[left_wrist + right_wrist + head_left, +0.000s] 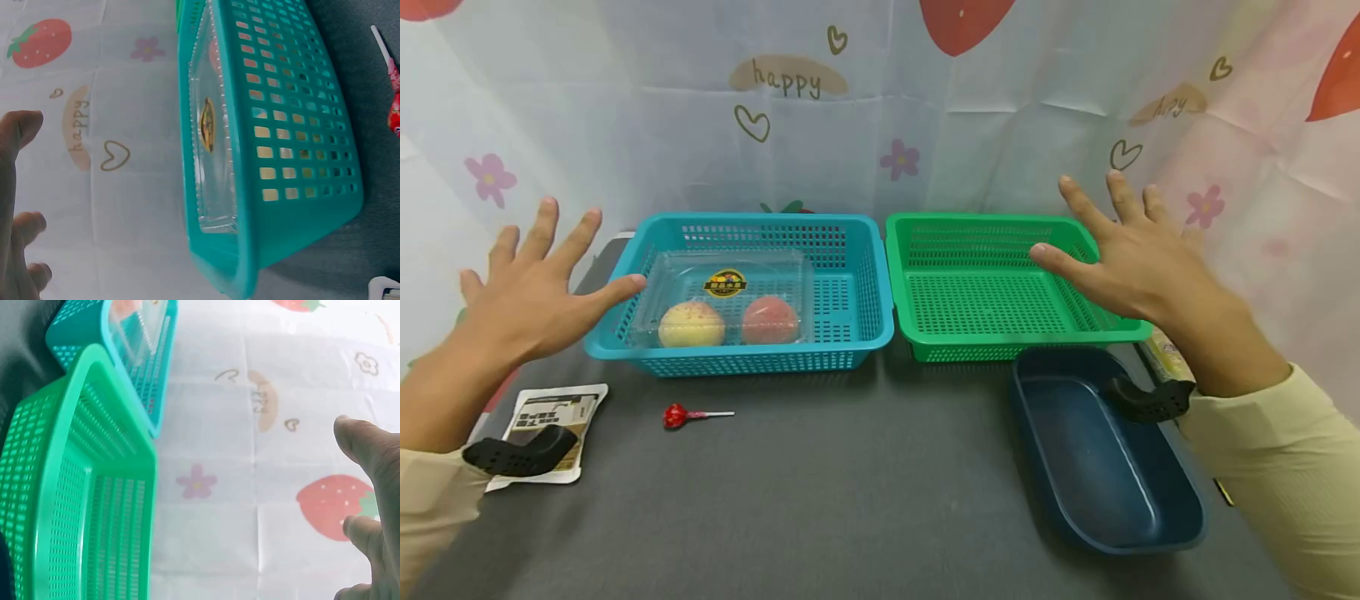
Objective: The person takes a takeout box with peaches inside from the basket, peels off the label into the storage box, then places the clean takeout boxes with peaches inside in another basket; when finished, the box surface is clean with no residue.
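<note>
My left hand (535,292) is spread with straight fingers in the air, left of the blue basket (760,360), holding nothing. Inside that basket lies a clear plastic fruit box (775,271) with a yellowish peach (692,324) and a pinkish peach (770,320). My right hand (1150,254) is likewise spread and holds nothing, raised at the right end of the green basket (992,302), which has nothing in it. A red lollipop (676,416) with a white stick lies on the table before the blue basket.
A white and brown packet (553,417) lies beneath my left wrist. The dark blue tub (1097,450) stands at the right, in front of the green basket. A yellow package (1167,357) is partly hidden behind my right forearm. A printed curtain (850,167) hangs behind the baskets.
</note>
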A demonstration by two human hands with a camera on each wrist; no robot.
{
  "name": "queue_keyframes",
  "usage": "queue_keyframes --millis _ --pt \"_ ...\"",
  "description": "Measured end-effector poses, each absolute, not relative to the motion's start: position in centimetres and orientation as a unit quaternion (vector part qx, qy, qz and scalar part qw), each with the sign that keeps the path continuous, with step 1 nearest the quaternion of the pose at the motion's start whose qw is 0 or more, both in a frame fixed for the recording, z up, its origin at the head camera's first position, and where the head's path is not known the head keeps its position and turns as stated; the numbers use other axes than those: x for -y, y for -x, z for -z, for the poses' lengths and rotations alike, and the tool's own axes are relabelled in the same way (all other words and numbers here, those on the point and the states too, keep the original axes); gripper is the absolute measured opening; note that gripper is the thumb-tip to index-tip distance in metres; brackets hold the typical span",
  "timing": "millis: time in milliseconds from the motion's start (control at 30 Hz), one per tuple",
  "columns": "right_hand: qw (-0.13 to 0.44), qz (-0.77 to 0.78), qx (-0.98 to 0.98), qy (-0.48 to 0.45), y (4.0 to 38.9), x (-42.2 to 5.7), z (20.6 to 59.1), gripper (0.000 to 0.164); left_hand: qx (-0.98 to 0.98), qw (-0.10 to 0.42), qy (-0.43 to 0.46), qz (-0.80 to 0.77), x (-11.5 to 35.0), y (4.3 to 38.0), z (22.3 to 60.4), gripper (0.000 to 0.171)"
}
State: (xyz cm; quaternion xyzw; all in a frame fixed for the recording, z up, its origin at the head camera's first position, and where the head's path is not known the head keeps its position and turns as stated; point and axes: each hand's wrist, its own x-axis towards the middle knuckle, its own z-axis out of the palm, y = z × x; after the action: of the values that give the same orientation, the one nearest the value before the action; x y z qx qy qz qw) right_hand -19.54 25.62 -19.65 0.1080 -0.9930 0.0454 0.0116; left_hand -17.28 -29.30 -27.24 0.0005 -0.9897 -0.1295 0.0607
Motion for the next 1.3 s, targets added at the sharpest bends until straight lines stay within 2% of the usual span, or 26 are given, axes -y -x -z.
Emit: queue_keyframes --millis 367,567,800,1300 --pt "0.015 -0.059 0.989 -0.134 20.1 -22.5 19.4 0.081 0.982 0.091 0.019 0.164 29.9 16.5 29.0 0.086" --pt "0.036 -0.076 0.983 -0.164 20.6 -20.8 19.7 0.08 0.974 0.1 0.031 0.199 30.1 16.2 30.4 0.084" --pt "0.056 -0.1 0.974 -0.195 21.2 -19.2 20.2 0.08 0.966 0.097 0.047 0.236 30.4 16.2 32.0 0.082" --pt "0.035 -0.137 0.96 -0.242 23.2 -16.2 21.7 0.081 0.949 0.087 0.055 0.298 30.9 16.3 34.9 0.079"
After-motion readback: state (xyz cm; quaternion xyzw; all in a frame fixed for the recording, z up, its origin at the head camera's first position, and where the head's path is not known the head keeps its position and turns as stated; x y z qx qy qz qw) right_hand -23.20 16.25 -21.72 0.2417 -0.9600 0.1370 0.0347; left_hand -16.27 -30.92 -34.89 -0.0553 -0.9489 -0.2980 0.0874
